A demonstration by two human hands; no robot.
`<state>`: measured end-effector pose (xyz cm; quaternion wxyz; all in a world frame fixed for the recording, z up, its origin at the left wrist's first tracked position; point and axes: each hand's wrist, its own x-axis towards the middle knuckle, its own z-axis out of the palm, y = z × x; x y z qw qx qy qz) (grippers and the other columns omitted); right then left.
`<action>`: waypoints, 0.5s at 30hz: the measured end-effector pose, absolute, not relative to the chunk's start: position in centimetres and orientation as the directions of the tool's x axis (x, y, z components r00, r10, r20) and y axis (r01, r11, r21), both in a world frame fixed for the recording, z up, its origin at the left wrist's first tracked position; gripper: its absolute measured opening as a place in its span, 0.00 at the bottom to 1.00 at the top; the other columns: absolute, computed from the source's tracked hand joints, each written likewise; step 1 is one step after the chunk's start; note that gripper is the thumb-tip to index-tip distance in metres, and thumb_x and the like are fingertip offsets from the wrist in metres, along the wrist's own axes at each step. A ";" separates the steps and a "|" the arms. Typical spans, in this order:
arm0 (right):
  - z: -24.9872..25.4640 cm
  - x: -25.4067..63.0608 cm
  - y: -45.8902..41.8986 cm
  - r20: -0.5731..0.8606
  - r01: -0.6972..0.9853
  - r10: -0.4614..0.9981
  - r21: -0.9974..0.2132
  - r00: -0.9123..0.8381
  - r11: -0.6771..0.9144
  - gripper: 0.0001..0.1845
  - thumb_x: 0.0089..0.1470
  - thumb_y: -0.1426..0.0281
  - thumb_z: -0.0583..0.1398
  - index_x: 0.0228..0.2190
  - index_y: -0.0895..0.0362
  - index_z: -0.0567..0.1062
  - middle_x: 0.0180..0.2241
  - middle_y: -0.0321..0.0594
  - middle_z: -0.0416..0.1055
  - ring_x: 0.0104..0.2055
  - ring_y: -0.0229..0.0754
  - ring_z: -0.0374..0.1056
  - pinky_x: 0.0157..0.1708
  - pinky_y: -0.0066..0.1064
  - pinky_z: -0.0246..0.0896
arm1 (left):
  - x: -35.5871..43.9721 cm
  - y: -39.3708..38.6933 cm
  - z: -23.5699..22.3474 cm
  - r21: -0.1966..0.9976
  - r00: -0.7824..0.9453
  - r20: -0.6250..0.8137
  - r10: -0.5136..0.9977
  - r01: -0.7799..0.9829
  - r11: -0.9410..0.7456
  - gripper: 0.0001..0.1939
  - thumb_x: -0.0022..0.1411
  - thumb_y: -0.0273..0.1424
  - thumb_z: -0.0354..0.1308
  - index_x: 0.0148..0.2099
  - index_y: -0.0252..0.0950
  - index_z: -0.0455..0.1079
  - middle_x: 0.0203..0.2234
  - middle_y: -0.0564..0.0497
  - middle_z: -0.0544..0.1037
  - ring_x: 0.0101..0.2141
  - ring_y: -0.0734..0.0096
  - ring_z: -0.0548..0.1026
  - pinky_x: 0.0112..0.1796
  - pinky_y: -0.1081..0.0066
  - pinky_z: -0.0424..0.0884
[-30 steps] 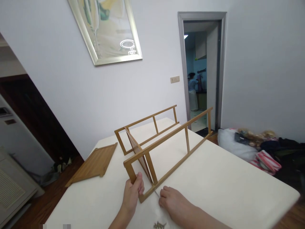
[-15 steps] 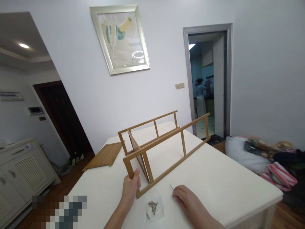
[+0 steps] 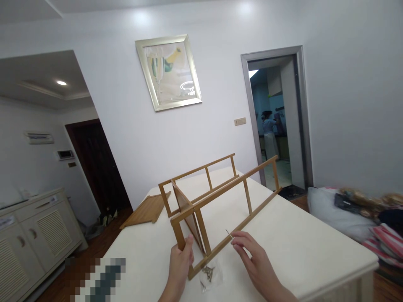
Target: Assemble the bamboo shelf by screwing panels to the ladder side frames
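Note:
A wooden rack frame lies on its side on the white table, two ladder-like sides joined by a slatted panel near the close end. My left hand is closed around the near end bar of the closer side. Between the fingertips of my right hand is a thin metal rod, its free tip pointing up and left, close to the lower rail. Whether the rod is bent I cannot tell, since the fingers cover one end. Several screws lie on a clear plastic bag between my hands.
Another slatted wooden panel lies flat at the table's left edge. The white table reaches to the wall. Bags and clothes are heaped on the floor at right. A person stands beyond the doorway. A cabinet is at left.
My right hand has drawn back from the frame's lower joint with the metal rod, then lifted and turned its tip upward. My left hand keeps its hold. The view has tilted up.

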<state>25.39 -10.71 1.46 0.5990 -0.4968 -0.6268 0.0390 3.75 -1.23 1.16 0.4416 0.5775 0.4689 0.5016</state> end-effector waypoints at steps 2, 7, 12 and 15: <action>3.3 24.2 -10.9 0.731 0.553 0.643 -0.641 0.229 0.532 0.15 0.64 0.61 0.54 0.34 0.53 0.78 0.41 0.46 0.76 0.45 0.46 0.72 0.45 0.36 0.69 | 3.4 -1.6 1.6 0.970 0.073 0.194 0.978 0.134 -0.202 0.30 0.53 0.60 0.56 0.19 0.40 0.55 0.12 0.57 0.60 0.17 0.73 0.61 0.23 0.71 0.60; 8.2 21.9 -11.3 0.752 0.473 0.618 -0.640 0.227 0.605 0.11 0.63 0.65 0.56 0.33 0.52 0.78 0.35 0.41 0.74 0.39 0.43 0.71 0.39 0.32 0.68 | 2.1 -2.5 5.1 0.854 -0.017 0.452 0.892 0.297 -0.427 0.26 0.56 0.53 0.59 0.44 0.35 0.67 0.34 0.46 0.78 0.36 0.60 0.76 0.40 0.62 0.72; 11.4 20.2 -10.7 0.739 0.390 0.634 -0.666 0.226 0.636 0.10 0.63 0.66 0.57 0.33 0.52 0.78 0.36 0.40 0.74 0.40 0.42 0.70 0.40 0.32 0.67 | 2.2 -3.0 11.2 0.379 0.064 0.851 0.522 0.612 -0.694 0.24 0.63 0.37 0.57 0.59 0.35 0.62 0.54 0.39 0.71 0.57 0.54 0.68 0.58 0.52 0.63; 12.0 19.3 -9.9 0.732 0.350 0.642 -0.678 0.229 0.647 0.10 0.62 0.65 0.57 0.33 0.52 0.78 0.36 0.40 0.74 0.41 0.42 0.71 0.40 0.32 0.66 | 2.9 -2.5 14.1 0.097 0.303 0.862 0.406 0.687 -0.720 0.26 0.62 0.30 0.56 0.62 0.36 0.61 0.61 0.41 0.67 0.64 0.53 0.59 0.63 0.49 0.53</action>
